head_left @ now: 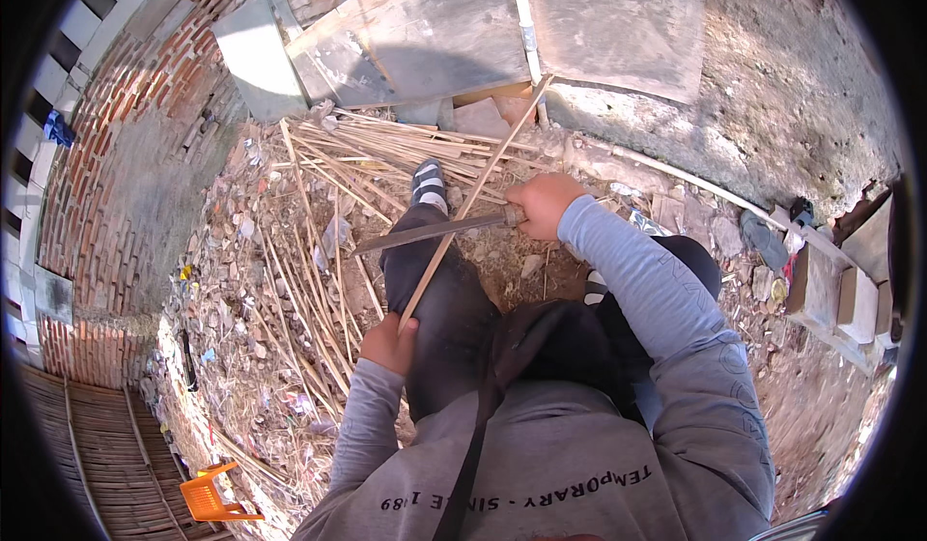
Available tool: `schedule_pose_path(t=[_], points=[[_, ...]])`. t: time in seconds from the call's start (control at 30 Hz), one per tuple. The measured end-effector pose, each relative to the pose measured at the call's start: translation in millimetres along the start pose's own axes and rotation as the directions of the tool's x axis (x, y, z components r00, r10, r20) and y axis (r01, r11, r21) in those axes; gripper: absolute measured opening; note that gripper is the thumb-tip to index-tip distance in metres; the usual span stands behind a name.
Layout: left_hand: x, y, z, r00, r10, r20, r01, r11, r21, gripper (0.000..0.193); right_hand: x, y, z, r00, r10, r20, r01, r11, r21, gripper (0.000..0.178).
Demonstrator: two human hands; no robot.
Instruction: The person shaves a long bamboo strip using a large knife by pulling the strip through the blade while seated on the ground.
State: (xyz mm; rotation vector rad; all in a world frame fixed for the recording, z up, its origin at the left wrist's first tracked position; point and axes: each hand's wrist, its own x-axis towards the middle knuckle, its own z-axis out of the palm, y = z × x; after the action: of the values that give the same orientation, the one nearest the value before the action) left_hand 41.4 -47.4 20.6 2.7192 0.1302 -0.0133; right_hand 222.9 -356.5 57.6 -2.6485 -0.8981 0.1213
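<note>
My left hand [389,344] is closed around the lower end of a long, thin bamboo strip [492,159], which slants up and to the right across my thigh. In my right hand [547,205] is the handle of a machete [432,233], its long dark blade pointing left. The blade crosses the strip above my left knee; whether its edge touches the strip I cannot tell. Beyond my left foot lies a heap of bamboo strips [386,150]. More loose strips [307,299] lie on the ground to the left of my leg.
Large grey boards [618,29] lean at the far side, with a pale pole [527,34] between them. A brick wall [116,174] stands left. An orange plastic chair [217,495] sits at lower left, wooden boxes [850,299] at right. Rubble and litter cover the ground.
</note>
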Motion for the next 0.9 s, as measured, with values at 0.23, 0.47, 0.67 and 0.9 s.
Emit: schedule_pose_path(t=[0.23, 0.47, 0.67, 0.9], points=[[-1.8, -2.9, 2.3, 1.000, -0.002, 0.004, 0.002, 1.000, -0.021, 0.048, 7.1, 21.5, 16.5, 0.994, 0.094, -0.047, -0.089, 0.992, 0.089, 0.036], [-4.5, 8.1, -0.7, 1.000, -0.004, 0.012, 0.003, 1.000, 0.026, 0.045, 11.6, 26.3, 30.9, 0.980, 0.123, -0.154, -0.095, 0.980, 0.175, 0.033], [-2.0, -4.4, -1.5, 1.000, -0.017, 0.023, 0.016, 1.000, 0.024, 0.046, 8.3, 19.8, 13.5, 0.983, 0.172, -0.071, -0.156, 0.971, 0.180, 0.034], [-4.3, 5.0, -2.3, 1.000, 0.003, 0.015, -0.004, 0.999, 0.042, 0.046, 4.3, 3.5, 6.3, 0.982, 0.179, 0.067, -0.185, 0.978, 0.097, 0.035]])
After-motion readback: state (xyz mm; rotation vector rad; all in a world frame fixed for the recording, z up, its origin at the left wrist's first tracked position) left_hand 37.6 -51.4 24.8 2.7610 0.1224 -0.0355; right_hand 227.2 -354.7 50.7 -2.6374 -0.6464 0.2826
